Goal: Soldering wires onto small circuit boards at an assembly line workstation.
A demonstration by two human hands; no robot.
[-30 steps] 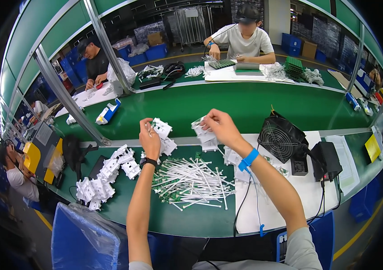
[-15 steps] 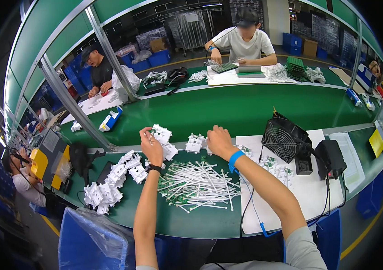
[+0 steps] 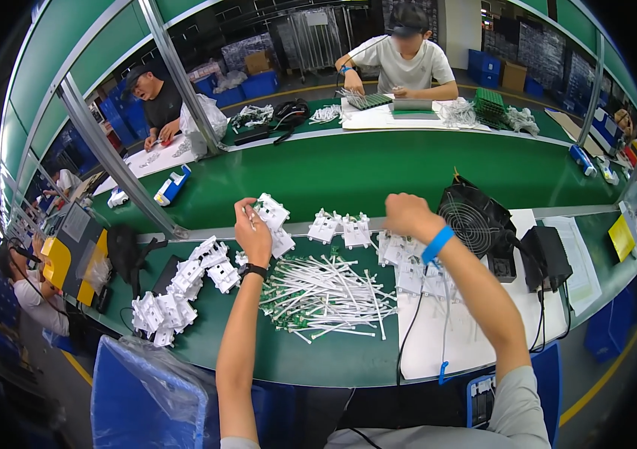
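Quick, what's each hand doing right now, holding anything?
Left hand: closed on white plastic parts.
Right hand: closed in a fist above the bench; whether it holds anything cannot be told.

Right hand (image 3: 406,215) perhaps closed; its fingers hidden.

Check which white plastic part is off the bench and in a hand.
The one gripped in the left hand, the white plastic part raised above the bench edge. The other white parts lie loose on the green bench; the right hand shows a closed fist.
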